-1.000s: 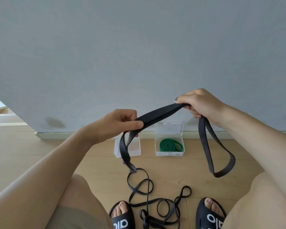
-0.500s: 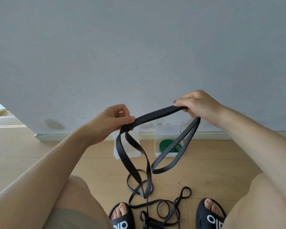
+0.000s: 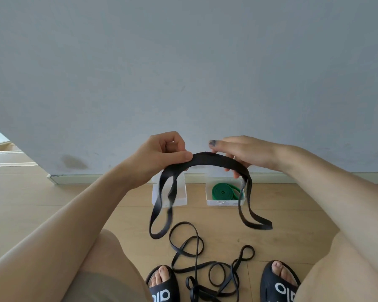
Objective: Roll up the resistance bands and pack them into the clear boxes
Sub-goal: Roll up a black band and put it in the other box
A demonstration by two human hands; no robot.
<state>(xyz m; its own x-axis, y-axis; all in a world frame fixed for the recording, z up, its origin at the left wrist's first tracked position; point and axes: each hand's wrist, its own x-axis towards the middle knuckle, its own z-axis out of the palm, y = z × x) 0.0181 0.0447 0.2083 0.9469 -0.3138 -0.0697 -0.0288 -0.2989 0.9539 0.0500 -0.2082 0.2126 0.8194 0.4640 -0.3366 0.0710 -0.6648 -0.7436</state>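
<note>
A wide black resistance band [image 3: 216,160] arches between my two hands, held up in front of the wall. My left hand [image 3: 162,155] pinches its left part, and a loop hangs down below that grip. My right hand [image 3: 242,153] has its fingers around the right part, where a second loop hangs. On the floor behind stand two clear boxes: the left clear box [image 3: 179,192] looks empty, and the right clear box [image 3: 210,197] holds a coiled green band [image 3: 224,191]. Thinner black bands [image 3: 196,253] lie tangled on the floor between my feet.
A grey wall with a pale skirting board [image 3: 118,178] runs right behind the boxes. The floor is light wood [image 3: 31,203]. My knees frame the lower view, and my feet wear black sandals [image 3: 162,290] beside the tangled bands.
My hands have come closer together, so the held band now arches instead of stretching. The right-hand loop swung back out to the right, and the left loop lifted off the floor pile.
</note>
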